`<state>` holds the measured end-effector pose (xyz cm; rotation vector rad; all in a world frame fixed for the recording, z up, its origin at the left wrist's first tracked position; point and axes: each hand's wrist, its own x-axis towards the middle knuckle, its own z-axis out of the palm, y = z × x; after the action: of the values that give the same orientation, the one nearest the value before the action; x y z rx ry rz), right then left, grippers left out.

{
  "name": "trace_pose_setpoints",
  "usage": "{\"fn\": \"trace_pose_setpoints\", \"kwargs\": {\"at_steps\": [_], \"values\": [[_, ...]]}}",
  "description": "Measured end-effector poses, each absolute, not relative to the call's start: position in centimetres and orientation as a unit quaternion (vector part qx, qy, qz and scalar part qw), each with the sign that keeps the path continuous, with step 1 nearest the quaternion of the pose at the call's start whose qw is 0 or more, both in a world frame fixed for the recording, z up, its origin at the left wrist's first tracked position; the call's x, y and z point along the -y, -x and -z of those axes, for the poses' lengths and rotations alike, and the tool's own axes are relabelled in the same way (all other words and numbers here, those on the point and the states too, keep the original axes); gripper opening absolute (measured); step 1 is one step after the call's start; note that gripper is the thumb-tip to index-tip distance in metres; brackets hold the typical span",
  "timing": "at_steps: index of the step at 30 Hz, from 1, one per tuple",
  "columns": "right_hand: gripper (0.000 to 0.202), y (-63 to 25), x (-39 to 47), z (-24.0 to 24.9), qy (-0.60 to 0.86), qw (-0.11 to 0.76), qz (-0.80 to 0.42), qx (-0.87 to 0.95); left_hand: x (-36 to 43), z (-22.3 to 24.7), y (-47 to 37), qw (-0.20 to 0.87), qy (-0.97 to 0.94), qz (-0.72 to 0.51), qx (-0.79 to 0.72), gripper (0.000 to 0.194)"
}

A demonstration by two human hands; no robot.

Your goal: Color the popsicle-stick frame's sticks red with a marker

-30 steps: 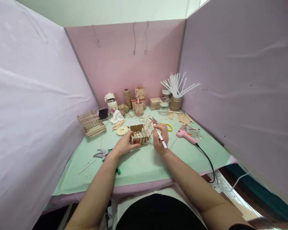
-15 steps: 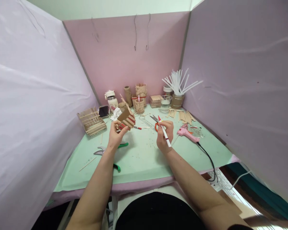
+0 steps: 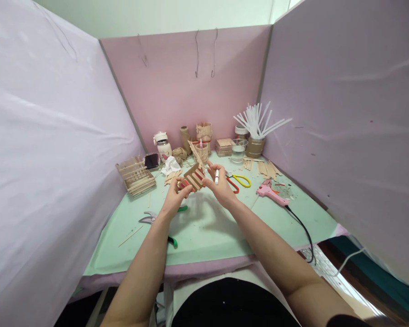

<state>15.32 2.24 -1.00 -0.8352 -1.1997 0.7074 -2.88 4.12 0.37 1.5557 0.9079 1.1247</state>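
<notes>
A small cardboard piece with wooden and red stick strips (image 3: 195,178) is held up above the green table. My left hand (image 3: 176,194) pinches its lower left end, thumb on the front. At its right end, the fingers of my right hand (image 3: 221,182) touch the piece, and a white marker (image 3: 217,176) is tucked between them. Thin sticks (image 3: 197,154) rise behind the piece. Scissors with red and yellow handles (image 3: 241,180) lie just right of my right hand. Green-handled pruners (image 3: 150,218) lie partly hidden under my left forearm.
A stick rack (image 3: 136,177) and phone (image 3: 152,161) stand at left. Jars, twine (image 3: 180,155) and stick cups line the back. At right are a pink glue gun (image 3: 271,194) with a black cable, loose sticks (image 3: 267,169) and a can of white sticks (image 3: 255,147).
My right hand has moved left and up to the striped piece, with the marker turned in its fingers. The piece has tilted and shifted slightly right. The view has shifted a little.
</notes>
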Motion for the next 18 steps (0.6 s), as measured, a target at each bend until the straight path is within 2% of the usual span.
{"fn": "trace_pose_setpoints", "kwargs": {"at_steps": [3, 8, 14, 18], "values": [[0.069, -14.9, -3.1, 1.2, 0.362, 0.679, -0.362, 0.527, -3.9, -0.6, 2.9, 0.49, -0.642, -0.46, -0.369, 0.047], [0.071, -14.2, -3.3, 1.7, 0.32, 0.693, -0.425, 0.485, -3.8, -0.6, 3.0, 0.486, -0.653, -0.449, -0.369, 0.045], [0.071, -13.5, -2.4, 1.4, 0.281, 0.729, -0.503, 0.37, -3.9, -0.4, 2.7, 0.515, -0.615, -0.498, -0.33, 0.059], [0.066, -14.3, -2.1, 0.9, 0.276, 0.751, -0.5, 0.333, -5.0, 0.6, 2.6, 0.529, -0.583, -0.462, -0.408, 0.039]]}}
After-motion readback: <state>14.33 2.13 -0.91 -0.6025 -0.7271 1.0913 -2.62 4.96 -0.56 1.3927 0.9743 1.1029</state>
